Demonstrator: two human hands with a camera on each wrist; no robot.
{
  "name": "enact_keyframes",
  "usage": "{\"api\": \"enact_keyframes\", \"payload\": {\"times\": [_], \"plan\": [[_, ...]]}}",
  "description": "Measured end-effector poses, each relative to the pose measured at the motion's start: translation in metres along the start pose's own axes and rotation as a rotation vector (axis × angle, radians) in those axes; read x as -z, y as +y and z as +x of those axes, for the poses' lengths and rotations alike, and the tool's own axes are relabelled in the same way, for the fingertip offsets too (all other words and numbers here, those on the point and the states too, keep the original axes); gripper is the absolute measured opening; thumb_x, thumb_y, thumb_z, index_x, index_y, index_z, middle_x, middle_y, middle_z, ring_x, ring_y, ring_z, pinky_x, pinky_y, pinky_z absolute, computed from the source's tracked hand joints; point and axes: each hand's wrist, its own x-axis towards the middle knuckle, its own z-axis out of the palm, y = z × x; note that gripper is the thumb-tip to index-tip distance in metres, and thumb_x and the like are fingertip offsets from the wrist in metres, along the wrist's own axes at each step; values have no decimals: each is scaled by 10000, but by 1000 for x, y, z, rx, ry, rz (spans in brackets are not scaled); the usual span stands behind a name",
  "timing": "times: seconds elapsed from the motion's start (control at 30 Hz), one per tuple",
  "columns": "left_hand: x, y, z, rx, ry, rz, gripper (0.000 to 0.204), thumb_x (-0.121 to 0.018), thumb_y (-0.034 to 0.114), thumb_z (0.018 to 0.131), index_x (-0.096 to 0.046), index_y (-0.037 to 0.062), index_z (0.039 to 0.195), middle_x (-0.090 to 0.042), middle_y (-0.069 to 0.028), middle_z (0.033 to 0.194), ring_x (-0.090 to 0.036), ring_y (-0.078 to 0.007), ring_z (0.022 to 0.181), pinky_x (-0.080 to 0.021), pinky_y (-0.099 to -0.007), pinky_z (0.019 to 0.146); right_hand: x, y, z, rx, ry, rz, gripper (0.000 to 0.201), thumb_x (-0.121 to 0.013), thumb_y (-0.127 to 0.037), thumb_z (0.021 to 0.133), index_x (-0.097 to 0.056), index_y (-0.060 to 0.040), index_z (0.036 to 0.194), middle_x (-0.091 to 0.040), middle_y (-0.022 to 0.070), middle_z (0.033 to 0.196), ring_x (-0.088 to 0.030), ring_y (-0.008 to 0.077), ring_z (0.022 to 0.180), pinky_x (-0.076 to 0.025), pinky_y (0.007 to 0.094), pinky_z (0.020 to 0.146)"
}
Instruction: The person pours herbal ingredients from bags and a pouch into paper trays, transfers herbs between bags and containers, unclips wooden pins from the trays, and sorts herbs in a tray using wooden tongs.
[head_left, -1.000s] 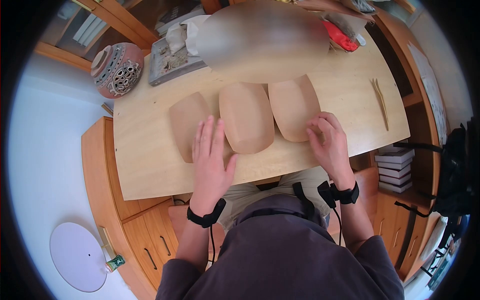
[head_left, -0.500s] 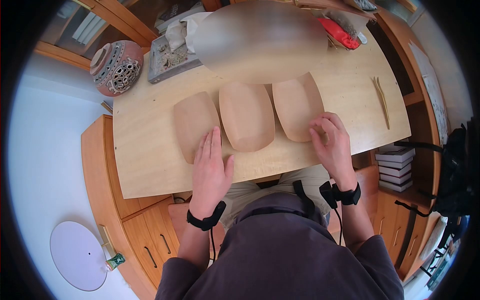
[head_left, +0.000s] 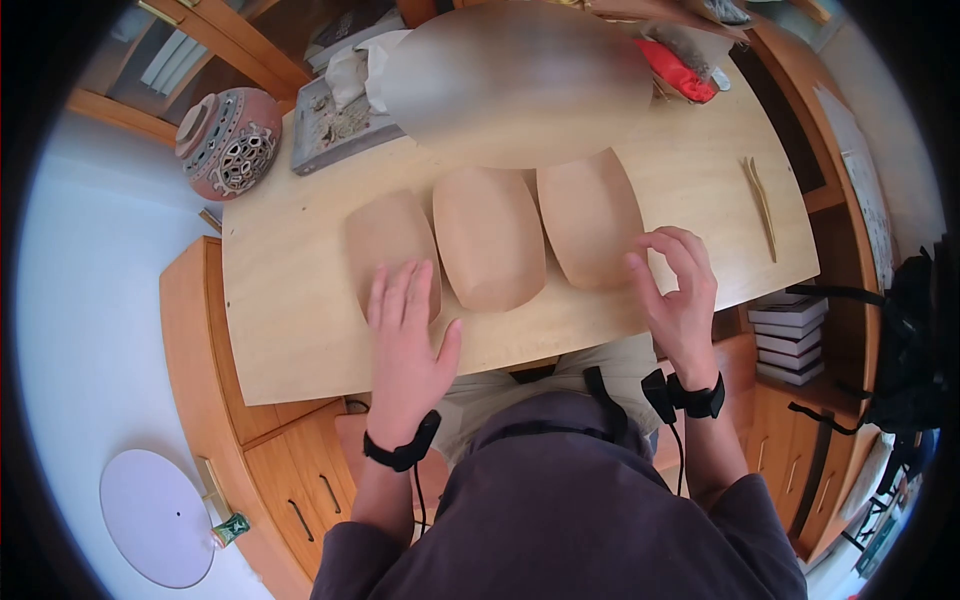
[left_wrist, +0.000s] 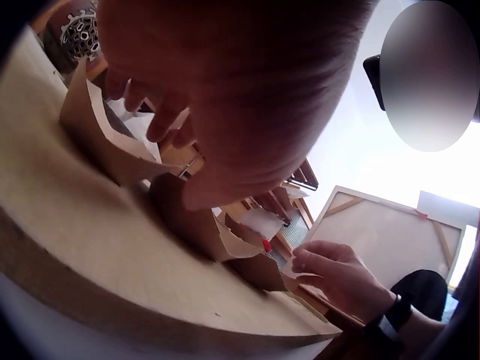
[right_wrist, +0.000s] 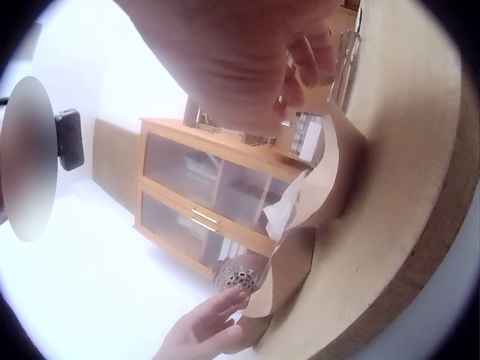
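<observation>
Your left hand point(head_left: 410, 345) straight-fingered over left paper tray point(head_left: 385, 235), near front edge of desk point(head_left: 290, 310); right hand point(head_left: 685, 300) loosely curled beside right tray point(head_left: 592, 225).

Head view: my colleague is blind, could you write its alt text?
Three brown paperboard trays sit in a row on a pale wooden table, a person's left hand over the near end of the left tray, the right hand beside the right tray. Tongs lie far right; an openwork pot stands upper left.

Two arms point(head_left: 385, 495) held out
The left grip point(head_left: 408, 345) has straight fingers point(head_left: 420, 290) toward 12 o'clock; the right grip point(head_left: 683, 290) bends softly toward 11.
</observation>
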Motion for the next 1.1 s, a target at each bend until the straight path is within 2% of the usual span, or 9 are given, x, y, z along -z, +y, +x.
{"api": "enact_keyframes", "payload": {"times": [0.13,0.2,0.33,0.37,0.4,0.47,0.53,0.6,1.1], "plan": [[12,-20,-6,-55,131,4,569,-666,109,891,-495,8,1424,-450,-210,1480,-333,-465,1431,-318,-540,1161,5,12,4,-35,48,26,145,-749,-51,857,-696,-42,991,-680,121,1002,-650,303,955,-528,381,805],[14,-34,-12,-46,194,-18,542,-652,101,898,-507,4,1411,-444,-209,1484,-335,-451,1434,-314,-537,1162,6,25,4,-81,70,43,95,-722,-30,874,-679,-30,958,-668,118,926,-648,266,849,-523,343,746],[11,-51,-25,156,295,-89,437,-494,183,1001,-518,-16,1389,-469,-225,1454,-396,-419,1396,-332,-509,1148,8,47,-3,-172,56,-23,45,-689,-7,889,-655,-21,914,-639,109,849,-617,231,739,-507,326,679],[10,-54,-27,239,321,-141,434,-431,223,1035,-521,-25,1380,-481,-234,1441,-422,-409,1377,-342,-498,1139,7,51,-5,-222,62,-8,39,-683,-4,892,-648,-19,900,-628,107,830,-604,226,706,-498,329,658],[6,-60,-31,241,319,-144,434,-431,223,1035,-521,-25,1380,-481,-234,1441,-422,-409,1377,-342,-498,1139,6,53,-7,-273,65,8,40,-676,-1,895,-641,-17,886,-617,104,811,-592,221,673,-489,332,637],[-3,-71,-38,333,308,-136,473,-338,281,1065,-536,-36,1355,-520,-250,1396,-470,-415,1326,-360,-486,1118,2,55,-7,-272,39,-15,40,-680,0,887,-644,-18,887,-617,104,803,-596,231,669,-487,339,628],[-11,-76,-41,325,332,-127,477,-335,288,1066,-549,-41,1338,-537,-253,1375,-487,-420,1305,-369,-489,1108,-3,56,-7,-270,2,-30,43,-685,0,879,-647,-19,889,-616,104,795,-601,242,665,-485,347,619],[-13,-76,-41,306,359,-118,482,-332,295,1068,-561,-45,1322,-554,-256,1354,-505,-425,1285,-377,-491,1098,-6,56,-6,-178,-15,-188,58,-700,-8,859,-648,-29,875,-616,105,781,-613,262,678,-486,364,618],[-14,-75,-39,316,368,-69,432,-344,241,1062,-599,-63,1232,-594,-236,1293,-538,-424,1243,-410,-510,1075,-6,49,-3,-212,23,-238,83,-709,-1,829,-644,-48,852,-564,96,699,-568,269,620,-448,386,565]]}}
